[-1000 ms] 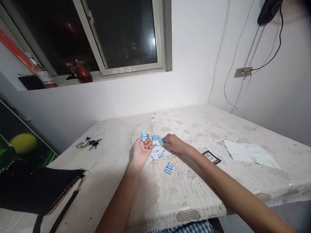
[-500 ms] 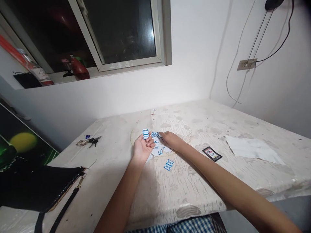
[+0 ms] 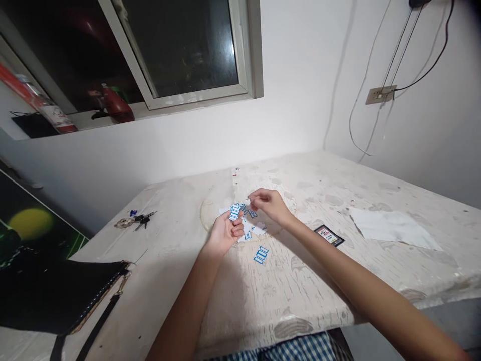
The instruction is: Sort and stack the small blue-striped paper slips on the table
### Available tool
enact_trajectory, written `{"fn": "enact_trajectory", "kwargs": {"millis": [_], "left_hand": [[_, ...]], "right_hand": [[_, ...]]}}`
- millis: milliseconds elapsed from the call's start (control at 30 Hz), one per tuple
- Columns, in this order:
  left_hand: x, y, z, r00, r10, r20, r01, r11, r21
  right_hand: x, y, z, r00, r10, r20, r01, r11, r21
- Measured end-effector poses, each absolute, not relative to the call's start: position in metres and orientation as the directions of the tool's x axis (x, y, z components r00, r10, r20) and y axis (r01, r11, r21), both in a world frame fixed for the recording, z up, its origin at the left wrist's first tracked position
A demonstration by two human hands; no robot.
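Note:
My left hand [image 3: 225, 233], palm up with fingers curled, holds a small white card with blue rectangles [image 3: 235, 211] between thumb and fingers. To its right, my right hand [image 3: 268, 203] is raised a little above the table, thumb and fingertips pinched together. A thin sliver shows at those fingertips, too small to make out. Beneath and between the hands lie several scattered blue-and-white pieces [image 3: 248, 234], partly covered by my left hand. Nearer to me, a separate card with blue rectangles [image 3: 260, 254] lies flat on the table.
A black-framed printed packet [image 3: 329, 235] lies beside my right forearm, with a white cloth or paper [image 3: 391, 228] further right. Keys [image 3: 143, 219] lie on the left of the patterned table cover [image 3: 285, 296]. A black bag [image 3: 63, 296] rests at the near left.
My right hand has lifted from the scattered pieces, fingertips now pinched. My left hand has shifted slightly right with its card, nearer the pile.

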State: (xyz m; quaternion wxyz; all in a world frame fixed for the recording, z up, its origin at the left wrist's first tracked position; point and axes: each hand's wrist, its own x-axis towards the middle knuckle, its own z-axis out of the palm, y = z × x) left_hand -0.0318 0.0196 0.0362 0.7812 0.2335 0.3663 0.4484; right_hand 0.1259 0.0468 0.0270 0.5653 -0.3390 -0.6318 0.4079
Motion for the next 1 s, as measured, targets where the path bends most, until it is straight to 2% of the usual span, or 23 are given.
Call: {"fn": "enact_trajectory", "kwargs": {"millis": [67, 133, 267, 433, 600, 767, 933, 1000], "left_hand": [[-0.033, 0.02, 0.037, 0.357, 0.86, -0.365, -0.503, 0.506, 0.701], [-0.034, 0.02, 0.038, 0.392, 0.844, -0.366, -0.474, 0.526, 0.706], [-0.034, 0.018, 0.039, 0.45, 0.812, -0.373, -0.407, 0.558, 0.723], [-0.029, 0.015, 0.039, 0.46, 0.809, -0.366, -0.368, 0.549, 0.751], [-0.025, 0.013, 0.034, 0.474, 0.8, -0.367, -0.34, 0.551, 0.762], [-0.021, 0.014, 0.031, 0.477, 0.803, -0.358, -0.397, 0.56, 0.727], [-0.022, 0.014, 0.03, 0.502, 0.794, -0.343, -0.435, 0.575, 0.693], [-0.022, 0.014, 0.029, 0.514, 0.79, -0.334, -0.43, 0.574, 0.697]], "right_hand": [[0.124, 0.041, 0.036, -0.169, 0.922, 0.35, -0.161, 0.324, -0.932], [0.124, 0.038, 0.04, -0.198, 0.929, 0.313, -0.177, 0.28, -0.943], [0.126, 0.039, 0.039, -0.197, 0.897, 0.395, 0.003, 0.404, -0.915], [0.128, 0.036, 0.037, -0.314, 0.846, 0.43, 0.18, 0.498, -0.848], [0.122, 0.032, 0.033, -0.32, 0.827, 0.462, 0.25, 0.544, -0.801], [0.117, 0.035, 0.026, -0.317, 0.824, 0.469, 0.321, 0.559, -0.764], [0.116, 0.037, 0.019, -0.275, 0.776, 0.568, 0.412, 0.629, -0.66], [0.116, 0.037, 0.019, -0.241, 0.794, 0.558, 0.414, 0.604, -0.681]]}}
